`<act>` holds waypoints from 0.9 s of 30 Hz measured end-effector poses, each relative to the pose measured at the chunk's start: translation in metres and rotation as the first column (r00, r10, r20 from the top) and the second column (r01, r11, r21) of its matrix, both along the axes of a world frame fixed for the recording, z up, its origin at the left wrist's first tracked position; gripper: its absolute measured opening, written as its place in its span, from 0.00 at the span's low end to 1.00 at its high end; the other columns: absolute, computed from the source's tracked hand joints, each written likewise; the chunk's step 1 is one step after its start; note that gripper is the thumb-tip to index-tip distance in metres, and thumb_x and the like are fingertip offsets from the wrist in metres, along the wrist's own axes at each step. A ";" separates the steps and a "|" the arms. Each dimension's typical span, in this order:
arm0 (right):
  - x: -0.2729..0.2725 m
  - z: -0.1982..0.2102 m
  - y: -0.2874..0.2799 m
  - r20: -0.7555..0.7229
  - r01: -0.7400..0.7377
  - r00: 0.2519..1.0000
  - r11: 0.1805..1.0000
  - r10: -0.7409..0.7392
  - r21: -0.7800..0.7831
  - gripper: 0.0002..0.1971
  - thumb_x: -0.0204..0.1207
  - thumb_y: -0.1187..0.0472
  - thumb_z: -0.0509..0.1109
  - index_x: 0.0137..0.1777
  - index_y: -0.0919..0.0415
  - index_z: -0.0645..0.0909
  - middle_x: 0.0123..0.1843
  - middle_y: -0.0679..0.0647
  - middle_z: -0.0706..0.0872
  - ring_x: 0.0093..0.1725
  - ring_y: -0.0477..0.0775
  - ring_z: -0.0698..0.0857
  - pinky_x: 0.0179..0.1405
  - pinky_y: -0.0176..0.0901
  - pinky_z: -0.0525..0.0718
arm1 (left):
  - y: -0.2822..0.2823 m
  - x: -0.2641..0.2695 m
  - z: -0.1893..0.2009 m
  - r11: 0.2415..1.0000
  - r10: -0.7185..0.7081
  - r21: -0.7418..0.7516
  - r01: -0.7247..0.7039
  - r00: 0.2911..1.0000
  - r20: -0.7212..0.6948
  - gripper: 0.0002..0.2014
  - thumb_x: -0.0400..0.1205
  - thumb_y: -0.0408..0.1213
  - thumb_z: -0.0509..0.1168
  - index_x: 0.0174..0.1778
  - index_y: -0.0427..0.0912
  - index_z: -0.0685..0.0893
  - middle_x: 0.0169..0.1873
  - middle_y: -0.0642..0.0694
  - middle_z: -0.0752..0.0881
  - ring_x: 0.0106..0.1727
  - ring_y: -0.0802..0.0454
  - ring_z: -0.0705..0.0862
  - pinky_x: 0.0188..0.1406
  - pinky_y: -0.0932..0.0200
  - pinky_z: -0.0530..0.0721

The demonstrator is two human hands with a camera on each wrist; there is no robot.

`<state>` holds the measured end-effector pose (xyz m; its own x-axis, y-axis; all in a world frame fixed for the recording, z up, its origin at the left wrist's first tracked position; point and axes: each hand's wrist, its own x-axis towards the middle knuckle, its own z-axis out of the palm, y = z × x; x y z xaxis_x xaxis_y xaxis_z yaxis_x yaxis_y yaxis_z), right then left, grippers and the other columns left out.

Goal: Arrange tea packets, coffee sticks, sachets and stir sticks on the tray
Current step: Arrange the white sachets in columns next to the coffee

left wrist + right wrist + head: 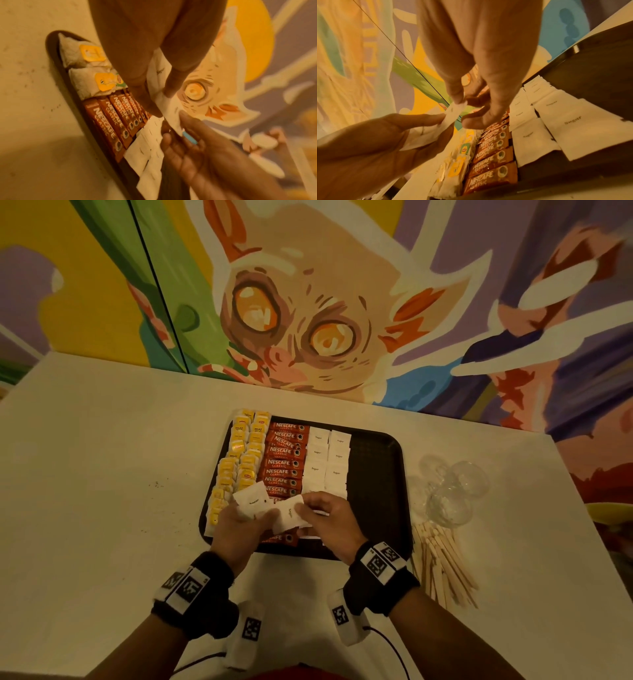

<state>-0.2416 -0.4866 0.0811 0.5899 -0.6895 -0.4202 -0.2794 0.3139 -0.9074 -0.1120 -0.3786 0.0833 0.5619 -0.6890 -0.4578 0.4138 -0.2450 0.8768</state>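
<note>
A black tray [376, 474] holds yellow tea packets [239, 460] on its left, red coffee sticks [284, 463] beside them, and white sugar sachets [329, 460] in two columns. Over the tray's near edge, my left hand [239, 525] grips a small bunch of sugar sachets [253, 501]. My right hand [322, 511] pinches one sachet [453, 115] from that bunch between thumb and fingers. The wooden stir sticks [442, 559] lie in a loose pile on the table, right of the tray.
Clear glass cups [452, 491] stand right of the tray, just behind the stir sticks. The tray's right third is bare. A painted wall runs along the back edge of the white table [102, 474].
</note>
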 end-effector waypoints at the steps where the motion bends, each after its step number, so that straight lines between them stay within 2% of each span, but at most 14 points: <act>1: -0.001 0.000 -0.001 0.010 0.035 0.999 0.999 -0.035 -0.016 0.06 0.79 0.65 0.73 0.54 0.63 0.85 0.57 0.55 0.87 0.54 0.53 0.89 0.43 0.46 0.91 | 0.001 -0.001 0.000 0.999 -0.041 0.005 0.041 0.999 0.033 0.16 0.77 0.25 0.72 0.55 0.48 0.81 0.52 0.43 0.89 0.54 0.44 0.89 0.50 0.39 0.90; 4: -0.004 0.001 -0.006 -0.007 0.077 0.997 0.991 -0.079 -0.106 0.05 0.78 0.63 0.74 0.51 0.62 0.87 0.55 0.54 0.88 0.55 0.51 0.88 0.43 0.43 0.90 | 0.002 -0.008 0.002 0.991 -0.136 0.003 0.136 0.989 0.058 0.16 0.76 0.25 0.73 0.57 0.44 0.83 0.52 0.42 0.90 0.54 0.44 0.90 0.49 0.39 0.90; 7: -0.006 0.003 -0.009 -0.035 0.016 0.999 0.983 -0.023 -0.183 0.03 0.78 0.64 0.74 0.49 0.57 0.88 0.50 0.50 0.90 0.47 0.45 0.88 0.40 0.34 0.86 | 0.000 -0.010 0.005 0.994 -0.104 -0.016 0.106 0.990 0.096 0.11 0.77 0.29 0.73 0.53 0.44 0.85 0.48 0.44 0.92 0.50 0.46 0.91 0.47 0.42 0.91; 9: -0.009 0.004 -0.008 -0.045 -0.057 0.998 0.972 0.048 -0.230 0.06 0.77 0.64 0.75 0.46 0.52 0.88 0.47 0.46 0.90 0.46 0.41 0.87 0.42 0.31 0.85 | -0.002 -0.009 0.006 0.996 -0.088 -0.022 0.092 0.984 0.153 0.10 0.77 0.31 0.74 0.51 0.47 0.84 0.46 0.45 0.91 0.49 0.49 0.91 0.44 0.47 0.91; 12: -0.010 0.003 -0.004 -0.060 -0.126 0.992 0.951 0.114 -0.282 0.09 0.77 0.65 0.75 0.45 0.47 0.87 0.46 0.43 0.90 0.50 0.40 0.88 0.52 0.33 0.86 | -0.004 -0.008 0.008 0.990 -0.131 -0.021 0.139 0.965 0.227 0.12 0.76 0.32 0.75 0.49 0.52 0.84 0.43 0.53 0.92 0.47 0.55 0.91 0.41 0.55 0.90; 14: -0.011 0.002 -0.002 -0.044 -0.098 0.995 0.959 0.090 -0.266 0.06 0.77 0.63 0.75 0.47 0.49 0.87 0.48 0.46 0.90 0.51 0.43 0.88 0.53 0.36 0.86 | -0.005 -0.009 0.010 0.989 -0.140 -0.007 0.147 0.955 0.260 0.13 0.76 0.31 0.75 0.46 0.54 0.83 0.39 0.60 0.91 0.43 0.59 0.91 0.37 0.61 0.88; 16: -0.013 0.000 0.001 -0.039 -0.054 0.998 0.977 0.047 -0.206 0.04 0.78 0.60 0.75 0.51 0.53 0.87 0.51 0.48 0.90 0.53 0.46 0.88 0.53 0.41 0.88 | -0.006 -0.009 0.008 0.994 -0.107 -0.005 0.112 0.961 0.253 0.12 0.76 0.31 0.75 0.46 0.53 0.84 0.39 0.56 0.92 0.44 0.57 0.91 0.39 0.57 0.90; 19: -0.017 0.000 0.006 -0.072 -0.081 0.995 0.993 0.075 -0.090 0.11 0.78 0.57 0.74 0.58 0.58 0.85 0.55 0.52 0.89 0.54 0.52 0.89 0.50 0.47 0.91 | -0.007 -0.010 0.005 0.999 -0.040 -0.019 0.045 0.979 0.199 0.12 0.76 0.30 0.75 0.50 0.48 0.85 0.46 0.47 0.92 0.48 0.50 0.91 0.45 0.49 0.90; 22: -0.022 -0.003 0.008 -0.046 -0.103 0.994 0.995 0.102 -0.020 0.08 0.78 0.60 0.74 0.56 0.57 0.85 0.56 0.53 0.88 0.55 0.56 0.89 0.44 0.45 0.91 | -0.007 -0.012 0.003 1.000 -0.005 -0.025 0.011 0.979 0.202 0.12 0.76 0.32 0.75 0.50 0.51 0.84 0.47 0.49 0.90 0.49 0.53 0.90 0.43 0.55 0.90; 24: -0.025 -0.005 0.004 -0.046 -0.077 0.996 0.997 0.076 -0.026 0.08 0.78 0.62 0.74 0.56 0.59 0.86 0.56 0.55 0.89 0.55 0.55 0.89 0.44 0.44 0.91 | -0.009 -0.013 0.004 1.000 0.008 -0.025 -0.004 0.982 0.189 0.12 0.77 0.32 0.74 0.49 0.53 0.83 0.47 0.49 0.90 0.49 0.53 0.90 0.44 0.54 0.90; 27: -0.029 -0.011 -0.008 -0.078 0.011 0.997 0.998 -0.016 -0.067 0.07 0.78 0.63 0.75 0.55 0.61 0.86 0.55 0.56 0.90 0.52 0.54 0.90 0.43 0.43 0.90 | -0.012 -0.014 0.003 0.998 0.060 -0.005 -0.060 0.997 0.052 0.09 0.80 0.32 0.71 0.52 0.49 0.83 0.49 0.42 0.90 0.51 0.45 0.90 0.51 0.41 0.89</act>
<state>-0.2704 -0.4943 0.0703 0.5472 -0.7252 -0.4179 -0.3469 0.2579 -0.9017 -0.1260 -0.3906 0.0861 0.6253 -0.6550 -0.4243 0.3814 -0.2178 0.8984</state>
